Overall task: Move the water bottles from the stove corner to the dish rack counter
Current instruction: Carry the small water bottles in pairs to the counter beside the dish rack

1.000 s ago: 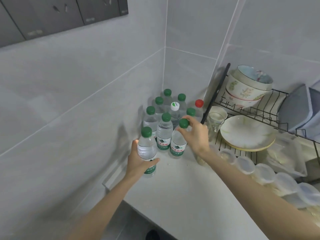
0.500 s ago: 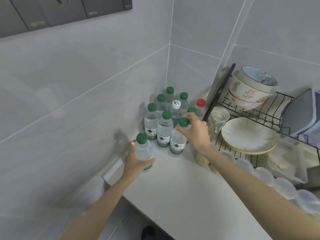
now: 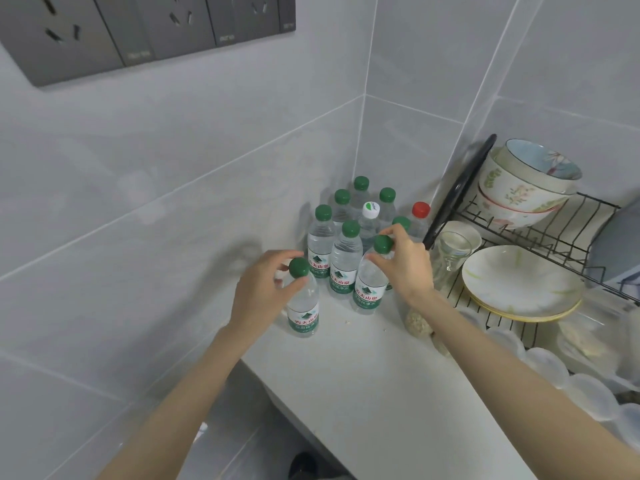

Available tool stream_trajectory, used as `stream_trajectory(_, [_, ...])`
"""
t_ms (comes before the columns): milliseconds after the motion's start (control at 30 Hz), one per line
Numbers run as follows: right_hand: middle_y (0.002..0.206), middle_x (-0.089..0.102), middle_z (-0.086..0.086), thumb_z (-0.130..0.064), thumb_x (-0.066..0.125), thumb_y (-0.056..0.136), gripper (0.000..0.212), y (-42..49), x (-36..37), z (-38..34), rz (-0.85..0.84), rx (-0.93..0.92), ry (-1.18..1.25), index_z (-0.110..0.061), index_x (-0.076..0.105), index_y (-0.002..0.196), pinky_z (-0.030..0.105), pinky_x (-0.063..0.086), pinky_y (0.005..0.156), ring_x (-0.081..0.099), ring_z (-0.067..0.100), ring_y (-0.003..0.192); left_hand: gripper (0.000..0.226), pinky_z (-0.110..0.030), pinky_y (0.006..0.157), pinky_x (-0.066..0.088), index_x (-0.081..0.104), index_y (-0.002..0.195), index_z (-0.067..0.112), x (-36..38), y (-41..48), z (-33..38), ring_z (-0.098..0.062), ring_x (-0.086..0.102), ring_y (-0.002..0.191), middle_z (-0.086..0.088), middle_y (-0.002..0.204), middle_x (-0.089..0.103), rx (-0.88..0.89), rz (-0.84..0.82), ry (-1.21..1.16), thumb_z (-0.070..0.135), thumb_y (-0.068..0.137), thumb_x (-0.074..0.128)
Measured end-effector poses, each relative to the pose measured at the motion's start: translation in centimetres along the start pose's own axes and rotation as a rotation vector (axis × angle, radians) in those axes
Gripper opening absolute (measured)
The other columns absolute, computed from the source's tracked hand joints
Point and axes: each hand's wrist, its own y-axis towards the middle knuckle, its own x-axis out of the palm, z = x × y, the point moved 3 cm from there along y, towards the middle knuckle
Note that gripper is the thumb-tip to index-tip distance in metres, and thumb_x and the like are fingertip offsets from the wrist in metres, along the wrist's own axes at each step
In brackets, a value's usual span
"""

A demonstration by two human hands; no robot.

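Several clear water bottles [image 3: 346, 258] with green caps stand packed in the tiled corner, with one white-capped bottle [image 3: 370, 216] and one red-capped bottle [image 3: 420, 216] among them. A separate green-capped bottle [image 3: 304, 310] stands upright on the white counter [image 3: 381, 382], in front and to the left of the group. My left hand [image 3: 261, 292] curls round its neck just under the cap. My right hand [image 3: 407, 265] pinches the green cap of the front right bottle [image 3: 369, 289], which stands upright on the counter.
A black wire dish rack [image 3: 540, 233] at the right holds stacked bowls [image 3: 523, 188], a plate [image 3: 519, 284] and a glass [image 3: 453, 252]. Clear plastic containers [image 3: 554, 368] line the counter's right side. Grey wall sockets [image 3: 138, 29] sit at the upper left. The counter edge drops off at the lower left.
My left hand has slid from the bottle's body up to its neck, and that bottle now stands further right on the counter. My right hand stays on the same cap.
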Motion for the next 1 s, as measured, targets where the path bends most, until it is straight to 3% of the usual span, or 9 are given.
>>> stream_trajectory(133, [0.1, 0.069, 0.005, -0.032, 0.072, 0.081, 0.04, -0.1, 0.1, 0.2, 0.003, -0.001, 0.011, -0.017, 0.054, 0.113, 0.033, 0.047, 0.075, 0.064, 0.027, 0.083, 0.04, -0.026, 0.072, 0.048, 0.062, 0.112, 0.028, 0.4, 1.0, 0.4, -0.012, 0.058, 0.081, 0.007, 0.101, 0.06, 0.035, -0.135, 0.254, 0.032, 0.075, 0.076])
stream_trajectory(300, [0.099, 0.069, 0.003, -0.032, 0.071, 0.082, 0.038, 0.0, 0.1, 0.3, 0.009, -0.009, 0.016, -0.017, 0.054, 0.114, 0.026, 0.038, 0.07, 0.063, 0.024, 0.08, 0.027, -0.012, 0.066, 0.032, 0.063, 0.106, 0.022, 0.8, 1.7, 0.9, -0.015, 0.051, 0.08, 0.002, 0.094, 0.055, 0.03, -0.151, 0.291, 0.026, 0.081, 0.071])
stream_trajectory(433, [0.099, 0.069, 0.002, -0.031, 0.072, 0.081, 0.039, 0.1, 0.2, 0.4, 0.01, -0.005, 0.027, -0.017, 0.054, 0.112, 0.027, 0.042, 0.072, 0.063, 0.024, 0.079, 0.027, -0.024, 0.07, 0.034, 0.062, 0.109, 0.019, 1.7, 2.8, 1.0, -0.02, 0.053, 0.084, -0.002, 0.096, 0.055, 0.021, -0.135, 0.315, 0.024, 0.083, 0.069])
stream_trajectory(533, [0.099, 0.069, 0.001, -0.03, 0.073, 0.081, 0.038, 0.2, 0.2, 0.4, -0.001, -0.004, 0.035, -0.017, 0.054, 0.111, 0.029, 0.045, 0.074, 0.064, 0.023, 0.08, 0.03, -0.025, 0.071, 0.034, 0.06, 0.115, 0.018, 2.0, 4.2, 0.8, -0.017, 0.05, 0.084, -0.004, 0.102, 0.057, 0.018, -0.129, 0.34, 0.022, 0.086, 0.066])
stream_trajectory(700, [0.097, 0.067, -0.001, -0.03, 0.074, 0.08, 0.037, 0.6, 0.2, 0.7, -0.034, 0.023, 0.072, -0.02, 0.053, 0.107, 0.033, 0.051, 0.074, 0.062, 0.021, 0.079, 0.026, -0.024, 0.067, 0.028, 0.058, 0.113, 0.012, 2.8, 7.3, 1.2, -0.021, 0.05, 0.08, -0.003, 0.091, 0.051, 0.039, -0.139, 0.385, 0.014, 0.088, 0.064])
stream_trajectory(800, [0.096, 0.063, -0.003, -0.029, 0.074, 0.079, 0.037, 0.8, 0.2, 0.6, -0.057, 0.034, 0.085, -0.019, 0.052, 0.107, 0.032, 0.05, 0.073, 0.06, 0.02, 0.08, 0.025, -0.029, 0.072, 0.033, 0.058, 0.112, 0.01, 3.1, 8.0, 0.5, -0.03, 0.053, 0.089, -0.011, 0.094, 0.053, 0.043, -0.127, 0.426, 0.009, 0.087, 0.063])
stream_trajectory(1000, [0.096, 0.062, -0.003, -0.027, 0.075, 0.078, 0.036, 0.9, 0.1, 0.6, -0.074, 0.037, 0.102, -0.018, 0.052, 0.104, 0.033, 0.05, 0.072, 0.06, 0.02, 0.081, 0.03, -0.035, 0.08, 0.04, 0.056, 0.117, 0.007, 2.9, 7.6, 0.3, -0.028, 0.052, 0.092, -0.014, 0.101, 0.055, 0.08, -0.133, 0.429, 0.012, 0.088, 0.063])
